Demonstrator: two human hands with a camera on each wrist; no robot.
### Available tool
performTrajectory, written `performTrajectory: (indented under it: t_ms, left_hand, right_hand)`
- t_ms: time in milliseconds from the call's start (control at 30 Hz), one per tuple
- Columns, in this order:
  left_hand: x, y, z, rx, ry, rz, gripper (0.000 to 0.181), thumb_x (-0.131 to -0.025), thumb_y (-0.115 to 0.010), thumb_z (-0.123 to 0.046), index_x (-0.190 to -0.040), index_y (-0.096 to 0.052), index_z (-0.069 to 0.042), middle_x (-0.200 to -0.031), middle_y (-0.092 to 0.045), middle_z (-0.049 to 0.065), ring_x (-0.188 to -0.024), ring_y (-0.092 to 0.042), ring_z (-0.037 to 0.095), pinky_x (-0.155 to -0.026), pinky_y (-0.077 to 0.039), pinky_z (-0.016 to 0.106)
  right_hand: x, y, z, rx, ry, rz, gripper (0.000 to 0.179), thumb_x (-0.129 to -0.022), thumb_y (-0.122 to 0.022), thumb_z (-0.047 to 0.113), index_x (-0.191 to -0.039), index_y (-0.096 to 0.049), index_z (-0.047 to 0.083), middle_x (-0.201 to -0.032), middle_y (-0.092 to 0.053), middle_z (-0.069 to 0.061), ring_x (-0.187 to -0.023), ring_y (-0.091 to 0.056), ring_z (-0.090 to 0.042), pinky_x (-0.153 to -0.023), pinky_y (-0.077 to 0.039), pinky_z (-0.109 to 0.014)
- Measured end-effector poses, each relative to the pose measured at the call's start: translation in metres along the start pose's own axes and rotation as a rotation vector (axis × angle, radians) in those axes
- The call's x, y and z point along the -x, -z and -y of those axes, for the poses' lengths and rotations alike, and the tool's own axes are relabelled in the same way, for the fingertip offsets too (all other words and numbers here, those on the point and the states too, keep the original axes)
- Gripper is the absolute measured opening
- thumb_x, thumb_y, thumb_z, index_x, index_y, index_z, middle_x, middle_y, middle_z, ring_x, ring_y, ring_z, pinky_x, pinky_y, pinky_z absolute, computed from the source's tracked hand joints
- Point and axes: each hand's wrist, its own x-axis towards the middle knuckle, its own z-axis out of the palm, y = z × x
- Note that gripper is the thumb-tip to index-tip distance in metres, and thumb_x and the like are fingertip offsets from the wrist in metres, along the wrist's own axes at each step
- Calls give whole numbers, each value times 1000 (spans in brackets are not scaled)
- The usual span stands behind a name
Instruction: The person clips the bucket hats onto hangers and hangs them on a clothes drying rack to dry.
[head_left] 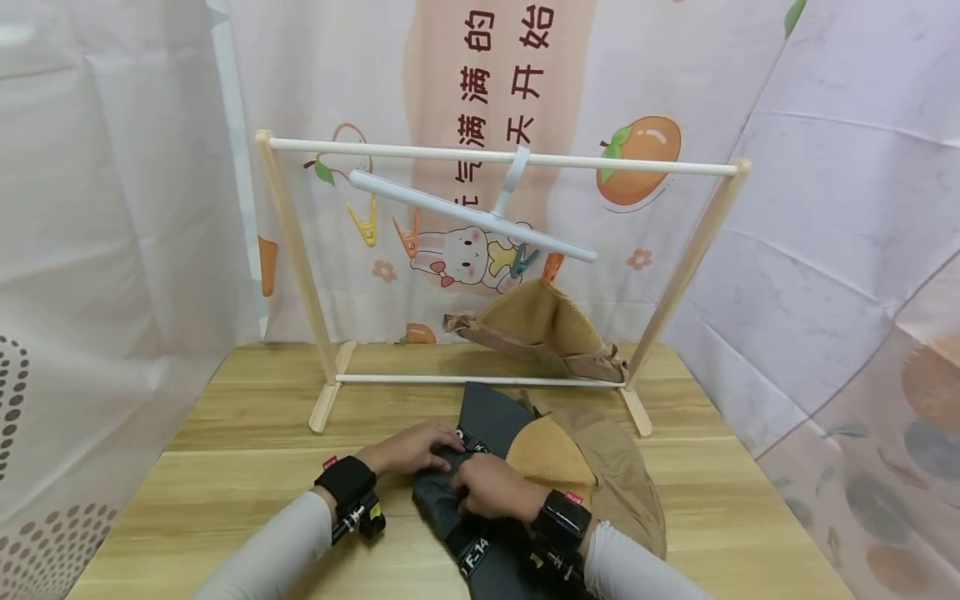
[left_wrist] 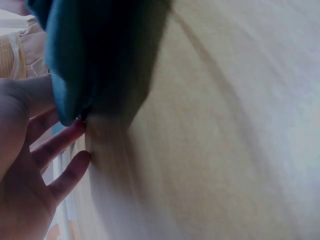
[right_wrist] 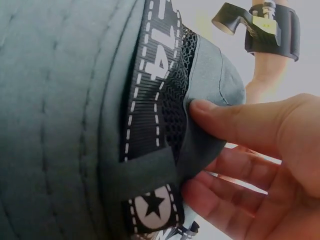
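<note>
A dark grey-green bucket hat (head_left: 495, 419) is lying on the wooden table (head_left: 247, 492) between the two hands. "F_14" is showing in white on its black band (head_left: 474, 557), and "14" is showing again close up. A black star on a white shape is sitting on a patch (right_wrist: 153, 207) below.

The hat's crown, beside the black mesh (right_wrist: 175, 117), is being pinched by the right hand (head_left: 491, 487), with the thumb on one side and the fingers on the other. The hat's edge is being touched by the left hand (head_left: 408, 447). Its outer fingers are being held apart; whether its thumb is pinching cannot be told.

A tan hat (head_left: 626, 475) is lying just beside the grey one. Another tan hat (head_left: 540, 312) is being held up by an orange clip (head_left: 552, 268) on a pale blue hanger (head_left: 472, 215). The hanger is being held by a wooden rack (head_left: 678, 267). Behind, 的, 满, 满, 气 and 始, 开, 天 are running down the curtain (head_left: 645, 50). The red tags (head_left: 573, 498) on the wrist straps are too small to be read.
</note>
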Motion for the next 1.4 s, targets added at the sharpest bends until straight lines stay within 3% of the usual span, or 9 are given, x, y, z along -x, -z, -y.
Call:
performTrajectory:
  t_ms: [300,467,533,700,867,1067,1200,1267,1400]
  left_hand:
    - [3,-3,2,54,65,-23,25,-92,-67,-17,-117,-71,-13,-126,-65,4,-124,-57,24,-104,-46,39]
    - [6,-5,4,61,51,-44,23,-97,-58,-10,-115,-72,-14,-125,-67,4,-122,-59,23,-104,-46,40]
    - [8,-5,5,72,34,-56,32,-96,-51,2,-114,-72,-12,-127,-66,6,-124,-58,25,-105,-45,42]
    - [12,-3,7,119,34,-72,58,-79,-40,19,-115,-72,-13,-132,-63,8,-128,-56,27,-105,-45,41]
    - [11,3,9,139,37,-63,57,-77,-44,19,-117,-71,-11,-135,-62,10,-128,-55,29,-98,-48,33]
    - [10,4,11,171,36,-57,50,-77,-58,14,-117,-72,-12,-134,-62,8,-127,-56,29,-104,-45,37]
    - [10,2,12,215,21,-83,46,-80,-55,12,-113,-75,-14,-132,-63,9,-126,-57,30,-106,-44,36]
    - [9,1,12,240,5,-101,50,-79,-48,15,-111,-75,-13,-132,-63,11,-125,-57,31,-106,-43,36]
    - [7,1,11,266,-40,-136,39,-87,-50,9,-108,-76,-12,-130,-64,13,-124,-58,32,-105,-44,35]
  right_hand:
    - [3,7,-4,-129,-44,-8,16,-76,-80,17,-92,-79,17,-87,-75,8,-81,-65,-6,-71,-50,-18]
    - [8,10,-7,-193,-66,-26,19,-78,-80,17,-96,-79,13,-98,-71,1,-88,-64,-9,-75,-51,-20]
    - [10,11,-8,-201,-76,-44,18,-78,-80,17,-96,-79,12,-104,-68,-1,-93,-63,-13,-77,-52,-22]
    - [11,15,-11,-204,-98,-74,17,-78,-81,18,-94,-79,11,-118,-66,-5,-105,-63,-22,-86,-53,-30]
    - [10,21,-16,-253,-132,-90,14,-78,-79,15,-92,-79,10,-114,-71,-3,-107,-66,-22,-88,-54,-33]
    - [11,27,-23,-362,-148,-115,12,-78,-78,12,-89,-79,10,-112,-73,-6,-109,-66,-26,-86,-54,-33]
    - [11,29,-27,-423,-152,-128,3,-77,-79,12,-79,-77,12,-101,-74,-5,-94,-67,-22,-76,-51,-26]
    - [11,28,-28,-448,-149,-139,6,-80,-77,13,-75,-75,12,-93,-74,-3,-83,-65,-15,-69,-48,-22]
    - [12,26,-29,-474,-160,-150,12,-86,-73,15,-75,-76,13,-77,-71,2,-62,-54,-4,-58,-42,-20]
